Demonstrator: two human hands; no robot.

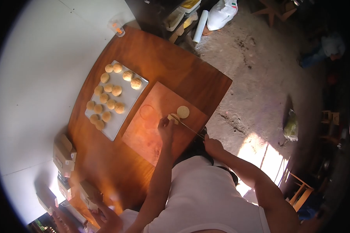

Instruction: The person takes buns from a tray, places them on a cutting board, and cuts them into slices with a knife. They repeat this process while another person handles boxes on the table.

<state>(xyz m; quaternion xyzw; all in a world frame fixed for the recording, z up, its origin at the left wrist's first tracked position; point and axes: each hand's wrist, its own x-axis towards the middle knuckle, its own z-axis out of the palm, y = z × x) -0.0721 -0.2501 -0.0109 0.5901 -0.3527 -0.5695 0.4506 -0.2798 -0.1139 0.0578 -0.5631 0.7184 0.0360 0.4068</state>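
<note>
A pinkish-orange cutting board (pixel 144 136) lies on the wooden table in front of me. My left hand (pixel 165 126) is closed, its fingertips holding a small bread roll (pixel 172 119) down on the board. My right hand (pixel 212 145) grips the handle of a knife (pixel 190 129), whose thin blade reaches over the board to the roll. Just beyond the roll lies a round, pale bread piece (pixel 182 112), flat side up. Left of the board stands a metal tray (pixel 112 130) with several round golden rolls (pixel 116 90).
The table (pixel 171 54) ends at a corner on the right, above a concrete floor (pixel 245 101). A clear cup (pixel 120 32) stands at the far edge. Cardboard boxes (pixel 64 155) are at lower left, near another person's hands (pixel 107 215). A person (pixel 326 48) is far right.
</note>
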